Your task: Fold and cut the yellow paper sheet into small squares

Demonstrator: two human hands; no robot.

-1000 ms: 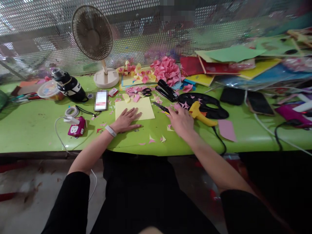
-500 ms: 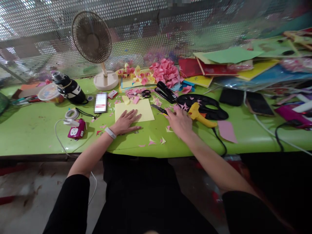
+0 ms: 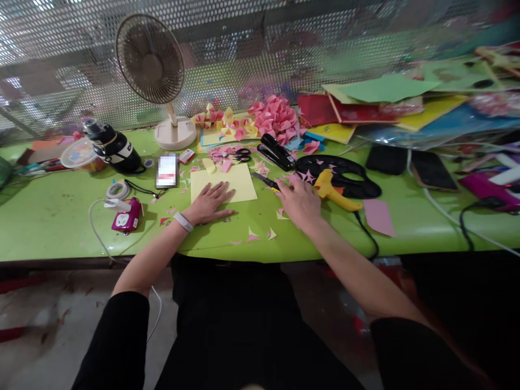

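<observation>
A pale yellow sheet of paper point(image 3: 239, 181) lies on the green table. My left hand point(image 3: 211, 205) rests palm down on its lower left part, fingers spread, with the thumb on the tabletop. To the right, my right hand point(image 3: 299, 203) lies palm down, its fingers loosely apart. Its fingertips are by a dark-bladed cutting tool point(image 3: 266, 181) with a yellow edge; the tool's handle end is partly hidden by the hand. A yellow glue gun point(image 3: 335, 192) lies just right of this hand. Small pink and yellow paper scraps point(image 3: 252, 234) are scattered around.
Behind the paper are scissors point(image 3: 242, 155), a black stapler point(image 3: 277, 152) and a heap of folded pink paper point(image 3: 276, 116). A fan point(image 3: 174, 132), dark bottle point(image 3: 117, 149) and lit phone point(image 3: 166, 170) stand or lie left. Right are a black tray point(image 3: 365, 187) and dark phone point(image 3: 434, 170).
The view has shifted very slightly. Both hands stay in place, and no object has visibly moved.
</observation>
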